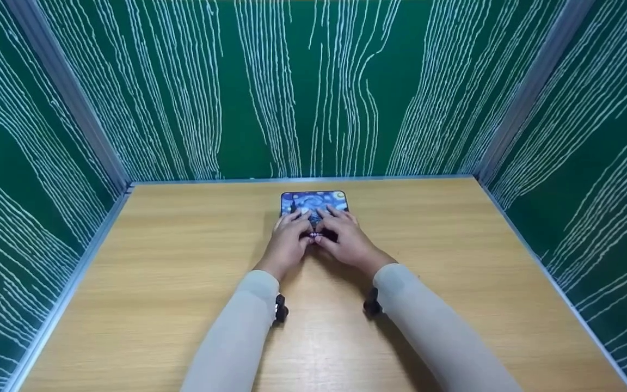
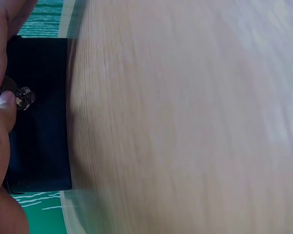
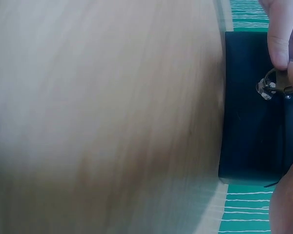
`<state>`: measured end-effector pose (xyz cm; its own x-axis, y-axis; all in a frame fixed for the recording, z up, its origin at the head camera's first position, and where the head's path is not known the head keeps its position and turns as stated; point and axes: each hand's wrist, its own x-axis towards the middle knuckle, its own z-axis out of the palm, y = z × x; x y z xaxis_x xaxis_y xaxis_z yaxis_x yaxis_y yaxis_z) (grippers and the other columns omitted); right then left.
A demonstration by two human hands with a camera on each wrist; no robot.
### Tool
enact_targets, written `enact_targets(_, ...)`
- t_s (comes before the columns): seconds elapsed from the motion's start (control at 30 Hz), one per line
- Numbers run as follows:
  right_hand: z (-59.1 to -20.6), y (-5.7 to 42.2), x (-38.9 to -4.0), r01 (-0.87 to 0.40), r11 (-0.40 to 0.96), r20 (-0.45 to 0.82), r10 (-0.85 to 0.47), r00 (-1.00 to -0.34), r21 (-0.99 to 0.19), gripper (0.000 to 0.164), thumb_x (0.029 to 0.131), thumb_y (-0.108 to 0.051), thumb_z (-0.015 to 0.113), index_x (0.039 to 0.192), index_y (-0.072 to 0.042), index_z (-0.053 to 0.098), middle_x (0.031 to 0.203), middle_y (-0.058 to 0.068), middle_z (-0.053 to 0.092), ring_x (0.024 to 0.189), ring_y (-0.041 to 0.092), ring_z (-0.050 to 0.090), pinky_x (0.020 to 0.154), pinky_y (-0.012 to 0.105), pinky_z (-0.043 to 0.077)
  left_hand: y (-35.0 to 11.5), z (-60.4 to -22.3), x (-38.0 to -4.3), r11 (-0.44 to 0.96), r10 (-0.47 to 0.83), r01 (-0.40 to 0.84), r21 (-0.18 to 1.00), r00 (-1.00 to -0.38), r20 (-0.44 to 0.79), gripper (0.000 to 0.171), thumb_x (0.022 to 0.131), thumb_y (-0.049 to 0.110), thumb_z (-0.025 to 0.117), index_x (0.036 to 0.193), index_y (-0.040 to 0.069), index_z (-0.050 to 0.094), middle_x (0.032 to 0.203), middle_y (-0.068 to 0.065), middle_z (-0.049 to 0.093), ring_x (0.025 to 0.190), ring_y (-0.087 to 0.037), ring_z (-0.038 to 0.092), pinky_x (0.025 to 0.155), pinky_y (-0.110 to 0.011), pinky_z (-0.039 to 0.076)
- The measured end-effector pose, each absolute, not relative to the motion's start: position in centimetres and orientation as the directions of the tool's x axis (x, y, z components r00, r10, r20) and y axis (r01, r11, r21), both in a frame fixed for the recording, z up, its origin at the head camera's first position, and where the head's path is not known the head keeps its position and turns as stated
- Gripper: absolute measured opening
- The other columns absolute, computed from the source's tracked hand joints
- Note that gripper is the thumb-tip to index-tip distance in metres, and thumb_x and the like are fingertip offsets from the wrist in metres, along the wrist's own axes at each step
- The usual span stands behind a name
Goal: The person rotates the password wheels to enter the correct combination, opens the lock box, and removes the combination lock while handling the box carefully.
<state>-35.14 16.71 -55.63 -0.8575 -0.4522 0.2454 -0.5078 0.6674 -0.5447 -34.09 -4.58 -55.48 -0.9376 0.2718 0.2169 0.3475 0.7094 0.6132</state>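
Pinching clasp [image 3: 282, 82] | both hands [image 1: 288, 241] [image 1: 347, 239] | dark box [image 3: 251, 136], painted lid [image 1: 313, 200] | table [image 1: 155, 299]

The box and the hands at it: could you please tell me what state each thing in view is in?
Box, lid looks shut, resting on the table
Metal clasp, partly covered; cannot tell whether fastened
Left hand, bent, thumb at the clasp
Right hand, bent, thumb at the clasp

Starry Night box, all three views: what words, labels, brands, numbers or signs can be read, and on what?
None can be read.
Starry Night box lid: painted picture, no legible lettering.
Dark box front: faint marks near one end, too blurred to identify.
Metal clasp: too small to show any marking.
Green walls: only white lines.
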Motion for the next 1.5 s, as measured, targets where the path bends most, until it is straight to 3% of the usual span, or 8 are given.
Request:
enact_targets(0.47, -55.49, 16.7, -35.23, -0.494, 0.693, 0.217, -0.453, -0.865, -0.525, 0.016, 0.114, -0.036, 0.07, 0.12, -0.021, 0.073, 0.186, 0.002, 0.038, 0.178, 0.037, 0.022, 0.144, 0.072, 0.01, -4.39, -55.48, -34.17, 0.714, 0.259, 0.32, 0.622, -0.947, 0.19, 0.005, 0.109, 0.019, 0.076, 0.106, 0.021, 0.073, 0.179, 0.008, 0.047, 0.176, -0.036, 0.028, 0.145, -0.064, 0.018)
enact_targets(0.63, -55.36, 16.71, -35.21, -0.489, 0.686, 0.216, -0.449, -0.867, -0.538, 0.014, 0.115, -0.035, 0.069, 0.122, -0.023, 0.073, 0.185, 0.001, 0.04, 0.178, 0.037, 0.022, 0.143, 0.073, 0.01, -4.49, -55.55, -34.17, 0.71, 0.257, 0.335, 0.62, -0.942, 0.214, 0.006, 0.108, 0.018, 0.077, 0.105, 0.021, 0.073, 0.178, 0.007, 0.049, 0.175, -0.032, 0.033, 0.145, -0.064, 0.018)
enact_targets(0.87, -55.54, 16.66, -35.26, -0.538, 0.68, 0.259, -0.475, -0.841, -0.499, 0.019, 0.113, -0.034, 0.07, 0.119, -0.017, 0.074, 0.183, 0.007, 0.044, 0.176, 0.039, 0.027, 0.144, 0.069, 0.013, -4.57, -55.61, -34.12, 0.696, 0.292, 0.415, 0.586, -0.909, 0.296, 0.007, 0.104, 0.016, 0.08, 0.101, 0.015, 0.074, 0.174, -0.001, 0.056, 0.17, -0.032, 0.042, 0.145, -0.06, 0.021)
enact_targets(1.5, -55.72, 16.67, -35.3, -0.51, 0.687, 0.231, -0.462, -0.856, -0.518, 0.016, 0.114, -0.036, 0.07, 0.121, -0.022, 0.071, 0.185, 0.003, 0.04, 0.178, 0.037, 0.023, 0.145, 0.07, 0.008, -4.44, -55.67, -34.19, 0.717, 0.249, 0.324, 0.618, -0.946, 0.206, 0.007, 0.108, 0.019, 0.078, 0.103, 0.022, 0.073, 0.178, 0.011, 0.048, 0.175, -0.038, 0.031, 0.144, -0.065, 0.021)
